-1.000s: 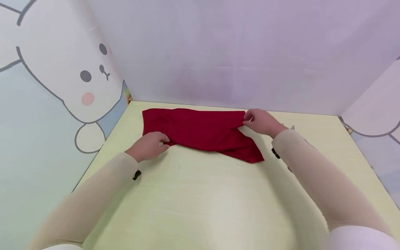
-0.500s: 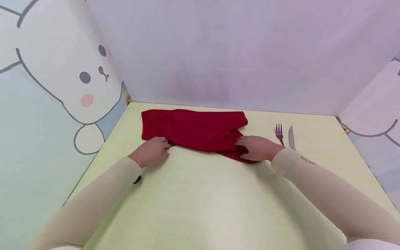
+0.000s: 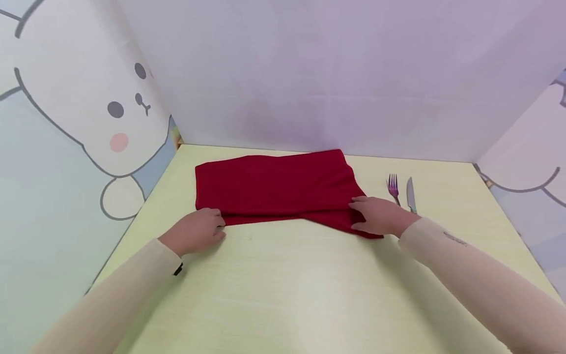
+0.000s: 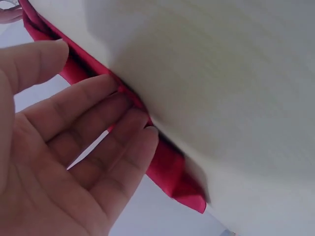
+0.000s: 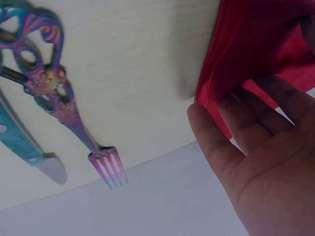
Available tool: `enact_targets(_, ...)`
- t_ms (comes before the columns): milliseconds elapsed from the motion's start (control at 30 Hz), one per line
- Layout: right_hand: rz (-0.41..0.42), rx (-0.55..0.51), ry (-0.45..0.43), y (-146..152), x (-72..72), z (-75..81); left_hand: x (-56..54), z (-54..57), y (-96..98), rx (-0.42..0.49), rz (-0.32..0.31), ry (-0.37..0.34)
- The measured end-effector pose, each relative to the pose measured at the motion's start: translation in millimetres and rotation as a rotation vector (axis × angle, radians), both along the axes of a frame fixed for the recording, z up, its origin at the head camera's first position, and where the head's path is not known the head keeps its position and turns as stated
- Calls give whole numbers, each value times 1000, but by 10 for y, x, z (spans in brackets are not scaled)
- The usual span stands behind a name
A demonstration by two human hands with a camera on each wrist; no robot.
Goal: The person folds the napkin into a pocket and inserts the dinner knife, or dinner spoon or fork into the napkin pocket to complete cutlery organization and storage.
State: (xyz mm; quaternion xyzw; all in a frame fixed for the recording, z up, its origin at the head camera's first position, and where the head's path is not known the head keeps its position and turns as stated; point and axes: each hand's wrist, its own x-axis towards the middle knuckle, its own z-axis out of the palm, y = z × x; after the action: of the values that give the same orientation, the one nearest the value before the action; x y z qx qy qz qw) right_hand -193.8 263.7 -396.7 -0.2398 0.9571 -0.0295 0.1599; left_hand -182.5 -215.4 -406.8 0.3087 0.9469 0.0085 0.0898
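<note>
Red cloth [image 3: 274,184] lies doubled across the far part of the pale table [image 3: 283,290], its under layer peeking out along the near edge. The left hand [image 3: 194,231], fingers loosely bent and thumb apart, touches the near left corner without gripping; the right hand [image 3: 382,216], fingers spread, rests against the near right corner, no pinch showing. Contact at both ends probably steadies the layers. Fork [image 3: 393,186] and knife [image 3: 410,193] lie aside, apparently out of the way.
</note>
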Motion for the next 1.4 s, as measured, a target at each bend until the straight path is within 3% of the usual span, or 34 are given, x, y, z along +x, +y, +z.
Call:
enact_targets(200,-26,6,4,129,103,-27,240,83,-151,21,-6,-19)
enact_targets(433,-35,-22,-26,203,253,-17,534,203,-183,101,8,-179)
enact_targets(633,-18,-13,-10,194,360,-1,633,267,-139,129,-13,-260)
enact_targets(733,12,-7,24,174,359,5,579,275,-125,120,20,-274)
enact_targets(833,33,-25,74,154,305,13,444,273,-111,140,64,-242)
enact_targets(1000,32,-76,133,97,129,-6,161,262,-65,141,81,-87)
enact_targets(1167,-2,-96,49,12,-43,-68,-28,229,3,104,40,63)
enact_targets(1267,-45,-110,-39,-1,-81,-77,-118,177,33,89,37,28)
enact_targets(1400,-75,-126,-124,19,-40,-69,-206,37,1,53,74,-150)
